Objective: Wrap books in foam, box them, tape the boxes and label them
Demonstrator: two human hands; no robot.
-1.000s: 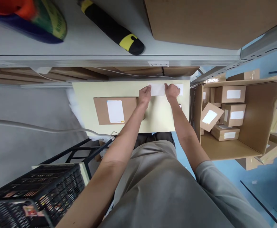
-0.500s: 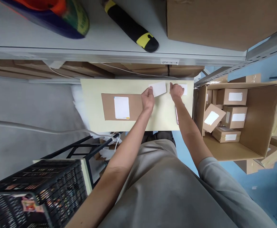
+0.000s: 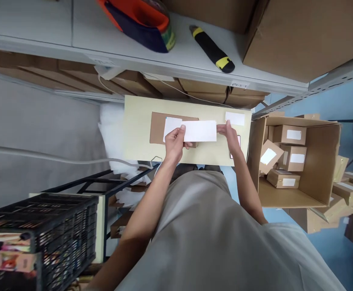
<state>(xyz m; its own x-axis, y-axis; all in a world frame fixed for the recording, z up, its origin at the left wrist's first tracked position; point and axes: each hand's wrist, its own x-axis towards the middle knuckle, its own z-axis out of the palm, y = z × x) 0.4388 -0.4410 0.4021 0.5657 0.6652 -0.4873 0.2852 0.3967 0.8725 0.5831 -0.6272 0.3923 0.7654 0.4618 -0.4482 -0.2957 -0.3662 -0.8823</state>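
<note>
My left hand point(image 3: 174, 142) pinches the left end of a blank white paper slip point(image 3: 200, 131), thumb on top. The slip is above a flat brown cardboard piece point(image 3: 156, 128) bearing a white label point(image 3: 169, 123) and hides part of both. At the slip's right edge is my right hand point(image 3: 229, 134), thumb raised and fingers pointing left; it holds nothing I can see. Whether its fingertips touch the slip I cannot tell. Just beyond it a second white slip point(image 3: 236, 118) lies on the cream tabletop point(image 3: 137, 137). A phone point(image 3: 239, 141) is partly covered by the right wrist.
Above the table runs a grey shelf carrying a tape dispenser point(image 3: 146, 25), a black-and-yellow utility knife point(image 3: 213, 50) and a cardboard box point(image 3: 303, 36). To the right, a large open carton point(image 3: 318, 161) holds several small labelled boxes. A black plastic crate point(image 3: 64, 238) stands lower left.
My left hand has brought the slip leftward and nearer, now level over the cardboard. My right hand has come off the second slip and moved toward the held one. The view has shifted.
</note>
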